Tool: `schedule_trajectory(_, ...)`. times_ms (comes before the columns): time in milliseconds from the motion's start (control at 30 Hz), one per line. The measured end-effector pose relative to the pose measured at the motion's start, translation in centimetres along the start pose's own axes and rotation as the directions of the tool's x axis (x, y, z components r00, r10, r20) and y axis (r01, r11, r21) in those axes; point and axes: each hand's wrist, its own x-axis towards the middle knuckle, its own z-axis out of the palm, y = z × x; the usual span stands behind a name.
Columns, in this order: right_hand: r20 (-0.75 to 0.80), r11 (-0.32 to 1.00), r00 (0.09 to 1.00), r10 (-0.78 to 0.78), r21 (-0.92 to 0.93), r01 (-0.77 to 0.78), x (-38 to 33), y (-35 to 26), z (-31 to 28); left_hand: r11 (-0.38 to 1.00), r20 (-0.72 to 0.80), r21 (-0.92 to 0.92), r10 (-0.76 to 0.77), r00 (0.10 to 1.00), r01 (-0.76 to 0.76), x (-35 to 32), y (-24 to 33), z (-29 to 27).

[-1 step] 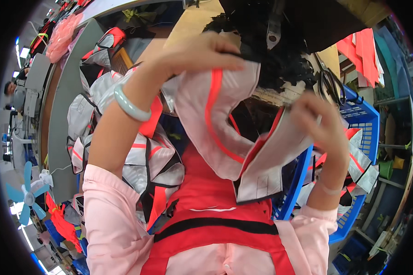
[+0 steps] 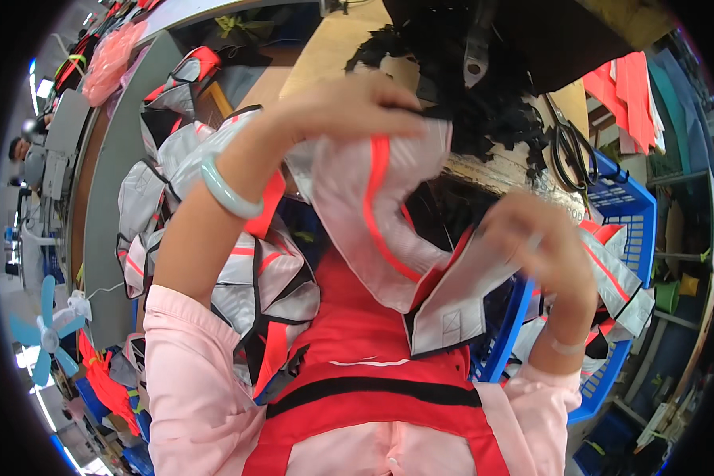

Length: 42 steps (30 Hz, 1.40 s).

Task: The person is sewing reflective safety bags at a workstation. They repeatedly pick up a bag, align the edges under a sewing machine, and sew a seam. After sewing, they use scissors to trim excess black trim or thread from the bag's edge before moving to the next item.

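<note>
A sewn piece of light grey cloth (image 2: 345, 198) with a bright red-orange stripe and dark edging hangs in a U-shaped bend between my hands, in front of my red apron (image 2: 357, 317). At its upper left edge my left hand (image 2: 357, 109) is closed on the cloth, thumb toward the right. My right hand (image 2: 531, 238), smeared by motion, has its fingers bent over the piece's right end. A stitched square patch (image 2: 451, 325) shows on the lower flap. Behind the cloth, black scraps (image 2: 504, 119) lie on the worktable (image 2: 325, 51).
Similar grey pieces (image 2: 246, 278) are heaped at my left. On the right, a blue basket (image 2: 641, 210) holds more of them. Black-handled scissors (image 2: 570, 151) lie at the table's right side, near a metal machine part (image 2: 474, 63). A blue fan (image 2: 49, 337) stands far left.
My right hand has come down and slightly left, bringing the cloth's right end lower. My left hand has lowered a little with its edge.
</note>
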Motion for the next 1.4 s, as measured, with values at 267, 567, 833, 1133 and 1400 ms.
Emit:
schedule_trajectory(267,0.062,0.768,0.975,-0.212,-0.606,0.206,-1.2,-6.3,14.7,0.978,0.224,-0.157,0.174,0.959,-0.14,-3.8,5.3,8.6)
schedule_trajectory(567,0.097,0.766,0.993,-0.068,-0.632,0.115,-2.8,-3.3,20.4,0.918,-0.091,-0.366,0.131,0.987,-0.155,-9.6,2.4,15.4)
schedule_trajectory(833,0.155,0.944,0.987,0.04,-0.329,0.013,-7.1,-6.4,16.5,0.935,-0.987,-0.09,-0.131,0.098,0.344,-27.4,-13.4,14.7)
schedule_trajectory(1133,0.234,0.966,0.972,-0.038,-0.241,0.096,-10.1,-8.3,11.9,-0.009,-0.343,-0.744,-0.853,0.394,-0.668,-31.4,-24.5,8.3)
schedule_trajectory(1400,-0.094,0.95,0.99,0.105,-0.286,-0.128,-12.3,-4.5,10.2,0.581,-0.703,-0.552,-0.71,-0.041,-0.598,-32.7,-6.7,5.5)
